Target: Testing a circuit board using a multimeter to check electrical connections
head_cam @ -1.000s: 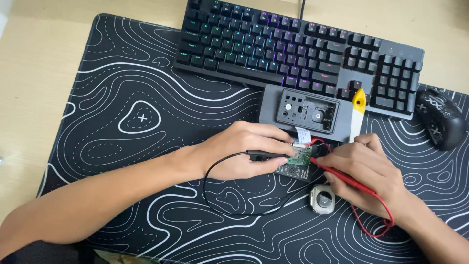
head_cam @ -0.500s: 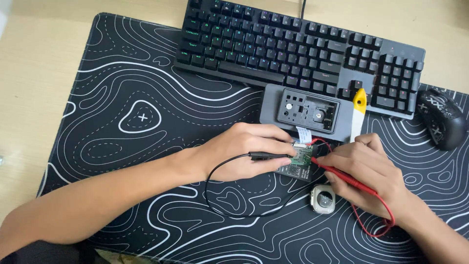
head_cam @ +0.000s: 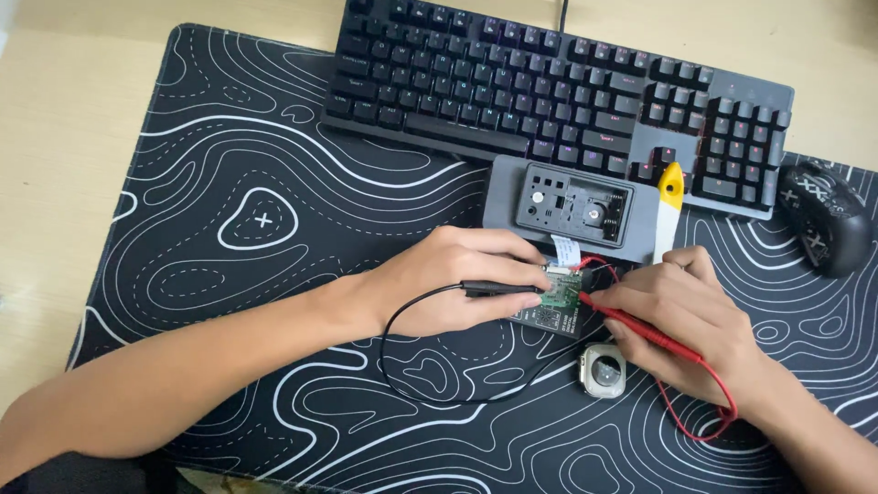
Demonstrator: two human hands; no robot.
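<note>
My left hand [head_cam: 457, 279] grips a black test probe [head_cam: 498, 288] whose tip rests on a small green circuit board [head_cam: 556, 302] lying on the desk mat. My right hand [head_cam: 681, 320] holds a red test probe [head_cam: 640, 329], its tip touching the same board from the right. A black lead [head_cam: 402, 366] loops below my left wrist and a red lead [head_cam: 700, 421] curls under my right wrist. A small square watch case [head_cam: 603, 370] lies just below the board.
A grey tray [head_cam: 572, 206] holding a dark module sits above the board, with a yellow and white pry tool [head_cam: 669, 210] at its right. A black keyboard [head_cam: 558, 91] lies behind, a black mouse [head_cam: 823, 229] at far right. The patterned mat [head_cam: 229, 210] covers the wooden desk.
</note>
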